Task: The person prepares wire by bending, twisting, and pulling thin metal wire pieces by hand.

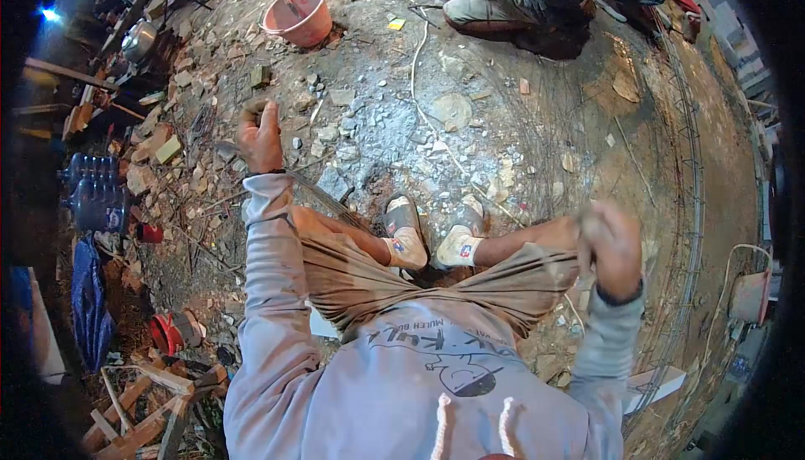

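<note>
1. Left hand (261,136): raised over the rubble-strewn ground (377,116), forward of the left knee. Fingers curled narrow, thumb side up; whether anything is pinched in them, cannot tell.
2. Right hand (610,246): at the right knee, motion-blurred. Fingers appear bent inward; grip and contents cannot be told, nor whether it touches the knee.
3. Bundle of thin, dark, straight wires or rods (335,201): nearest item to the left hand, slanting from near the left wrist, past the left knee, towards the left foot. Contact with the hand is unclear.
4. Brown cloth trousers (360,280): stretched between the spread knees. Feet in dark open shoes (402,215) and pale socks (407,247), side by side on the ground.
5. Long white cable (415,66): winds across the grey stone chips ahead of the feet.
6. Orange-pink plastic bucket (299,27): farther ahead, left; a stick-like handle leans inside.
7. Another person's shod foot and trouser leg (503,5): ahead, right of the bucket.
8. Long, thin metal lattice (692,158): along the right side, beyond the right hand.
</note>
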Available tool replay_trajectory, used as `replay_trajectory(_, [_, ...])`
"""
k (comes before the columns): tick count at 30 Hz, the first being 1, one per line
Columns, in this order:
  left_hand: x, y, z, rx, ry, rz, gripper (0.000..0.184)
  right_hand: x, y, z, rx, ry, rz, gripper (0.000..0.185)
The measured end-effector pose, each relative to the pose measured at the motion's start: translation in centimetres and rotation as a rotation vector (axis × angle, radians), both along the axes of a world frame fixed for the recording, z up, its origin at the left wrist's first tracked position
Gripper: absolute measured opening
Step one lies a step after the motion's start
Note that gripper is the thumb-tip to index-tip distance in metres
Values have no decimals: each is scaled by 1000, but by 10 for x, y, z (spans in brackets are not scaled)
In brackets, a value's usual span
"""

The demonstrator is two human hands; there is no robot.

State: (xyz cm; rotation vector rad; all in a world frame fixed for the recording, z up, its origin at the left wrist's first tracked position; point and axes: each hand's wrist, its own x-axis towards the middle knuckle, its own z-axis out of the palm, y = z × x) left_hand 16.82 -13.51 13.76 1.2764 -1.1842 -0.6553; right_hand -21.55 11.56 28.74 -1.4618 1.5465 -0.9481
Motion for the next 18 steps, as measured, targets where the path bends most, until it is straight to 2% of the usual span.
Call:
replay_trajectory(1, [5, 2, -1, 18, 16, -13, 13, -10, -7, -20, -1, 317, -222, 19])
replay_trajectory(2, [7, 3, 0, 39, -25, -35, 10, -17, -4, -48, 1, 322, -224, 19])
replay_trajectory(4, [11, 2, 0, 28, 17, -48, 10, -29, 5, -112, 111, 784, 170, 18])
replay_trajectory(5, [13, 2, -1, 22, 53, -59, 10, -26, 13, -133, 137, 602, 476, 18])
replay_trajectory(6, [16, 2, -1, -10, 21, -79, 11, -13, 15, -132, 165, 400, 769, 19])
replay_trajectory(8, [24, 1, -3, 32, -60, -48, 11, 13, 17, -86, 526, -55, 1000, 18])
replay_trajectory(9, [30, -1, -4, 65, -147, -6, 11, 7, 17, -76, 530, -56, 998, 18])
replay_trajectory(11, [39, -3, -15, 37, -90, -27, 10, -8, 16, -64, 109, -317, 853, 21])
replay_trajectory(13, [43, 1, -10, 86, -138, -44, 10, -19, 0, -39, -204, -164, 430, 15])
replay_trajectory(15, [47, -4, -20, 76, -169, -100, 11, -26, 1, -58, 42, 52, -181, 16])
replay_trajectory(16, [42, -2, -21, 141, -195, -120, 11, -33, 4, -80, 41, 46, -183, 16])
replay_trajectory(18, [44, -7, -29, 188, -193, -181, 14, -42, 7, -136, 139, 753, 6, 16])
